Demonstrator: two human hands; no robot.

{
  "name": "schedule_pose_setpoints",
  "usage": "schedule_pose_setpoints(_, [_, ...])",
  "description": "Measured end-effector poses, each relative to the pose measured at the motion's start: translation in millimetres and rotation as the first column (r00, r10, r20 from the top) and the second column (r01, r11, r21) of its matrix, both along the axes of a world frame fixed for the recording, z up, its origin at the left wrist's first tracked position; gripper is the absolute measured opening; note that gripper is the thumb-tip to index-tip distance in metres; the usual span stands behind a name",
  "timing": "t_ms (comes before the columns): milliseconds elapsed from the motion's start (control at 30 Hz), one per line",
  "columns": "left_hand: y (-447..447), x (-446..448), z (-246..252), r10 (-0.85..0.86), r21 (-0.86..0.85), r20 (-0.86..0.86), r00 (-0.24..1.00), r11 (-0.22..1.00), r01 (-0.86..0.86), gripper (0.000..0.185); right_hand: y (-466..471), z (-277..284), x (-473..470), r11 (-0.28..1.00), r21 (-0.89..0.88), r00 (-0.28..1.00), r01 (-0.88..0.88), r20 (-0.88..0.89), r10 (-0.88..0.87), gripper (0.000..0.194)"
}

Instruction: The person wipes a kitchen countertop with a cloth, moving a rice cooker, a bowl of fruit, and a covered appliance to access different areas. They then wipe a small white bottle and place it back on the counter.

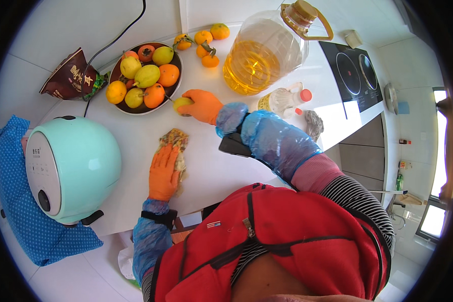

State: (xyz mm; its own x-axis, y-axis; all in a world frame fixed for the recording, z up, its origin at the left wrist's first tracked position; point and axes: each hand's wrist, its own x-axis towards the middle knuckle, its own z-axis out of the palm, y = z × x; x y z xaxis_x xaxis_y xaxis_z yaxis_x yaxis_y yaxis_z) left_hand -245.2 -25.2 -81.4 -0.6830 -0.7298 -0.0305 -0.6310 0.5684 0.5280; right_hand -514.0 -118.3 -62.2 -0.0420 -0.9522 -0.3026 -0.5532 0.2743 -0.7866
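Note:
My left hand (163, 173), in an orange rubber glove, lies flat along a patterned cloth (179, 141) on the white countertop (136, 139). Its fingers are stretched out, and part of the cloth is hidden under them. My right hand (202, 105), gloved the same way, has its fingers around a yellow-green pear (182, 104). That pear is at the lower right rim of a dark-lined bowl (179, 85). Inside the bowl are several yellow-green pears (147, 75) and orange persimmons (169, 74). Blue plastic sleeve covers (279, 128) wrap both forearms.
Several mandarins (210, 61) sit behind my right hand. A large oil jug (256, 60) and a smaller clear bottle (281, 101) stand to the right, near a grey scrubber (314, 124) and a black cooktop (351, 73). Leftward are a mint-green appliance (90, 162) and a brown packet (70, 79).

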Motion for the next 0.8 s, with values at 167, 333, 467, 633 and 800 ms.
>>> schedule_pose_setpoints(167, [6, 29, -8, 0.258, -0.094, -0.057, 0.964, 0.960, -0.263, 0.072, 4, -12, 1, 0.992, -0.110, 0.988, -0.056, -0.148, 0.040, 0.060])
schedule_pose_setpoints(333, [-33, -7, -26, 0.242, -0.175, -0.025, 0.970, 0.954, -0.243, 0.075, 6, -21, -12, 0.990, -0.124, 0.992, -0.067, -0.111, 0.053, 0.061])
schedule_pose_setpoints(467, [-48, -57, -35, 0.286, -0.201, -0.059, 0.956, 0.935, -0.292, 0.075, 10, -15, -3, 0.963, -0.191, 0.972, -0.189, -0.176, 0.156, 0.059])
schedule_pose_setpoints(633, [-43, -89, -34, 0.407, -0.263, 0.040, 0.912, 0.885, -0.384, 0.074, 46, 12, -20, 0.995, -0.040, 0.970, 0.093, 0.230, -0.081, 0.054])
schedule_pose_setpoints(800, [-91, -140, -29, 0.199, -0.277, -0.060, 0.978, 0.938, -0.208, 0.080, 114, 39, -64, 0.986, 0.081, 0.921, 0.142, 0.353, -0.162, 0.052])
